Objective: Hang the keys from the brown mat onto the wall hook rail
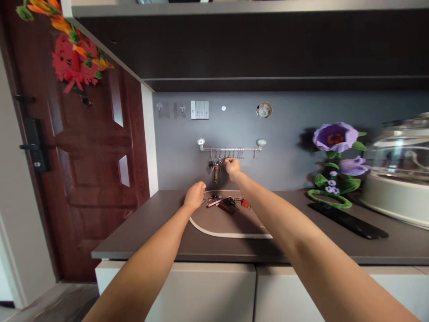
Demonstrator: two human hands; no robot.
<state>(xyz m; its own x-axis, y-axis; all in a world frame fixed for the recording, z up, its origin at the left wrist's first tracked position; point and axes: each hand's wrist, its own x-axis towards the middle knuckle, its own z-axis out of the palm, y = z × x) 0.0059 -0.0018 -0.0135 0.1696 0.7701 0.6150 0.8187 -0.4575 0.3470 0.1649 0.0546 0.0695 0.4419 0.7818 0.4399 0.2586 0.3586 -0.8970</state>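
Note:
A metal hook rail [231,149] is fixed to the grey wall, with a bunch of keys [217,172] hanging from its left hooks. My right hand [232,167] is closed in a pinch just below the hooks, right beside that bunch; what its fingers hold is hidden. Low over the counter, my left hand [195,195] has its fingers curled together at the left edge of a brown mat [217,226]. Any object in them is too small to make out. Several loose keys and fobs [229,202] lie on the mat between my hands, one with a red tag [246,203].
A purple flower ornament [335,138] and a long black object [348,220] occupy the counter's right side, near a clear-domed white appliance [395,197]. A dark shelf [268,44] overhangs the counter. The red-brown door [83,188] stands at left, by white wall switches [199,110].

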